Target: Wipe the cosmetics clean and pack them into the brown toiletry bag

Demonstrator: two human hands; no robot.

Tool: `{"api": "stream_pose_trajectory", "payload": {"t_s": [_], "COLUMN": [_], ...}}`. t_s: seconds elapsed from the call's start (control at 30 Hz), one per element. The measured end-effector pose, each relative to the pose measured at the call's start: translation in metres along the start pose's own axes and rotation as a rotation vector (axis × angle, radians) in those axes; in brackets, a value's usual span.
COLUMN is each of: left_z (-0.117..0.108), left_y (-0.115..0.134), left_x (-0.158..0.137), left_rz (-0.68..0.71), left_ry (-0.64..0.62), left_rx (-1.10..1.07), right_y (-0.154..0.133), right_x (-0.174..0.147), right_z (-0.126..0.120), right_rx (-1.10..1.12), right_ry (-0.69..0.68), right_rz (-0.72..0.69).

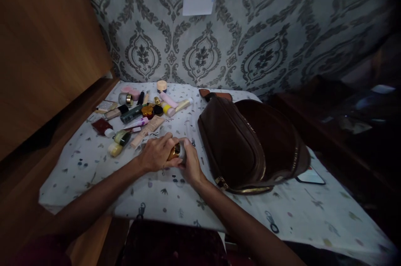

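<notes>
A small cosmetic jar with a gold lid point(174, 152) is between my two hands, above the front middle of the table. My left hand point(158, 153) is closed around the gold lid end. From the other side, my right hand point(191, 165) grips the pale jar body, with the thumb on top. Fingers cover much of the jar. Just beyond my left hand lies a beige squeeze tube point(147, 130). To the right of my right hand, a dark brown leather bag point(232, 145) with gold zips rests on its side.
Several cosmetics lie at the back left, among them a dark red bottle point(102, 127), an amber jar point(147, 111) and a peach-lidded jar point(162, 86). A phone-like flat object point(311, 176) sticks out from under the bag. A wooden cabinet point(46, 49) stands at left.
</notes>
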State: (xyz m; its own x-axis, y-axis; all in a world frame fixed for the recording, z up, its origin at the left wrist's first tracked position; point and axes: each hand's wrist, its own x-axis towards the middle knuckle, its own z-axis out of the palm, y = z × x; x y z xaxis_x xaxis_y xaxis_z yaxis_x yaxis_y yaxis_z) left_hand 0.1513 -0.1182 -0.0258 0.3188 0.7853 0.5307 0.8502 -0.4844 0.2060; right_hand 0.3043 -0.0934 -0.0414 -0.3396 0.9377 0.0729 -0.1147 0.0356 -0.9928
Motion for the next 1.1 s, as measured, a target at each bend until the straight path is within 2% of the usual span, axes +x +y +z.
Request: {"api": "stream_pose_trajectory", "payload": {"t_s": [0.1, 0.2, 0.27, 0.33, 0.4, 0.47, 0.53, 0.6, 0.7, 0.8, 0.9, 0.93, 1.0, 1.1], "left_z": [-0.001, -0.008, -0.016, -0.025, -0.032, -0.034, -0.032, -0.029, -0.029, -0.033, -0.030, -0.026, -0.017, -0.006], "left_y": [0.011, 0.011, 0.004, -0.008, -0.021, -0.032, -0.040, -0.043, -0.042, -0.030, -0.011, -0.004, 0.006, 0.013], "left_x": [0.001, 0.005, 0.009, 0.012, 0.012, 0.009, 0.003, -0.001, -0.003, 0.002, 0.006, 0.007, 0.006, 0.004], "left_rz": [-0.212, -0.293, -0.251, -0.191, -0.173, -0.170, -0.133, -0.084, -0.097, -0.139, -0.011, 0.067, 0.194, 0.214], "left_ry": [0.015, -0.044, -0.081, -0.076, -0.067, -0.116, -0.201, -0.252, -0.157, 0.087, 0.301, 0.331, 0.305, 0.208], "left_rx": [-0.177, -0.209, -0.196, -0.161, -0.016, 0.197, 0.355, 0.416, 0.388, 0.241, 0.076, 0.047, 0.034, 0.034], "right_y": [-0.007, -0.008, -0.007, -0.004, -0.001, 0.001, 0.002, 0.003, 0.002, 0.002, 0.002, 0.001, -0.002, -0.008], "right_x": [-0.001, 0.000, 0.002, 0.005, 0.008, 0.012, 0.015, 0.017, 0.018, 0.018, 0.015, 0.014, 0.011, 0.007], "right_z": [-0.004, -0.007, -0.007, -0.008, -0.008, -0.009, -0.010, -0.010, -0.009, -0.008, -0.005, -0.004, -0.002, -0.001], "right_rx": [-0.213, -0.266, -0.214, -0.108, 0.029, 0.152, 0.233, 0.276, 0.313, 0.345, 0.331, 0.304, 0.192, 0.005], "right_ry": [0.056, 0.064, 0.095, 0.124, 0.147, 0.176, 0.219, 0.250, 0.268, 0.247, 0.208, 0.194, 0.143, 0.066], "right_rz": [-0.231, -0.262, -0.199, -0.063, 0.100, 0.216, 0.281, 0.317, 0.333, 0.333, 0.328, 0.309, 0.216, 0.037]}}
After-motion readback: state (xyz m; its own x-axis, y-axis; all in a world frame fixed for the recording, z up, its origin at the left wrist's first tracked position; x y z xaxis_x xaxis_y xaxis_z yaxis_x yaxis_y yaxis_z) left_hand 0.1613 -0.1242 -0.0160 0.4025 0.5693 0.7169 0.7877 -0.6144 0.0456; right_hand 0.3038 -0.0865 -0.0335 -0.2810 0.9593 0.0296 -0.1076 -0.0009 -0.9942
